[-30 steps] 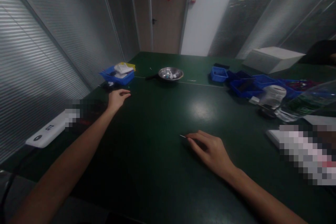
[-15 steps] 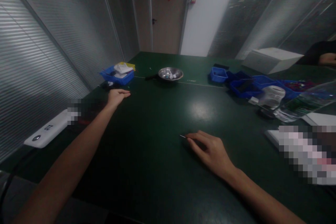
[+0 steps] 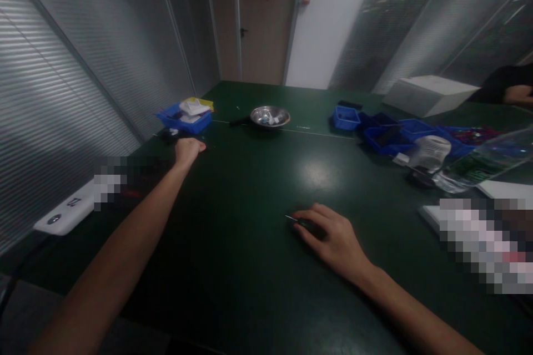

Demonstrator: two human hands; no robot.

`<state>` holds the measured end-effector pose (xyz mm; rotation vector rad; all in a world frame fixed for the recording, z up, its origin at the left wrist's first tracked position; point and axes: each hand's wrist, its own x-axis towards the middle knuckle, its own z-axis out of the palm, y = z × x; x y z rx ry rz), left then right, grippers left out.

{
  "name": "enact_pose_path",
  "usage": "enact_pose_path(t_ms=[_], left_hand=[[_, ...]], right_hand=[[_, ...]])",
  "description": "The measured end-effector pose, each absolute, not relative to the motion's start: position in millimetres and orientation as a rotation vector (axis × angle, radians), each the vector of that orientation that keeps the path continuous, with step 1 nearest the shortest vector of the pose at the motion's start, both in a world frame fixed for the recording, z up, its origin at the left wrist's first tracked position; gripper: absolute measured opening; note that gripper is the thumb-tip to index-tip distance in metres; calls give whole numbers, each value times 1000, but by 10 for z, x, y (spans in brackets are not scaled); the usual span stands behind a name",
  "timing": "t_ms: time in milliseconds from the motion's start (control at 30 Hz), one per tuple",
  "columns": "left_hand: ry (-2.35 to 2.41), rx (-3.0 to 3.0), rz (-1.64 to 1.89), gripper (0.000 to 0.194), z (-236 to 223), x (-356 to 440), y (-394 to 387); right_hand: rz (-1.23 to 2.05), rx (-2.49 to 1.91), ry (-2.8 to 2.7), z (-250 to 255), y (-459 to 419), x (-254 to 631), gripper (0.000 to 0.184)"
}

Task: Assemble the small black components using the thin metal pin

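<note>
Head view: on the near part of the green bench, the right hand has its fingers slightly parted around a thin metal-shafted tool, whether gripping it I cannot tell; the left hand, fingers curled, contents hidden, is near a blue basket.

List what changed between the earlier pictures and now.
The left hand has turned, its fingers now mostly hidden; whether it holds anything cannot be told. On the right hand, thumb and forefinger have parted slightly, exposing the dark handle behind the thin metal rod. The metal bowl and leftmost blue basket stayed put.
</note>
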<state>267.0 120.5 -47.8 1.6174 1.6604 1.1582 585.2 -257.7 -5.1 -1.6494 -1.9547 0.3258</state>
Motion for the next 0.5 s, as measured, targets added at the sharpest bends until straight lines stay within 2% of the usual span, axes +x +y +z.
enact_pose_path(t_ms=[167, 300, 500], left_hand=[[1632, 1740, 1150, 15, -510, 2633, 1112], [1597, 2197, 1092, 11, -493, 2636, 988], [1612, 2537, 953, 20, -435, 2757, 732]], right_hand=[[361, -1635, -1991, -60, -2579, 5877, 26], [356, -1614, -1999, -84, -2581, 5893, 29], [390, -1616, -1986, -104, -2584, 5898, 30]])
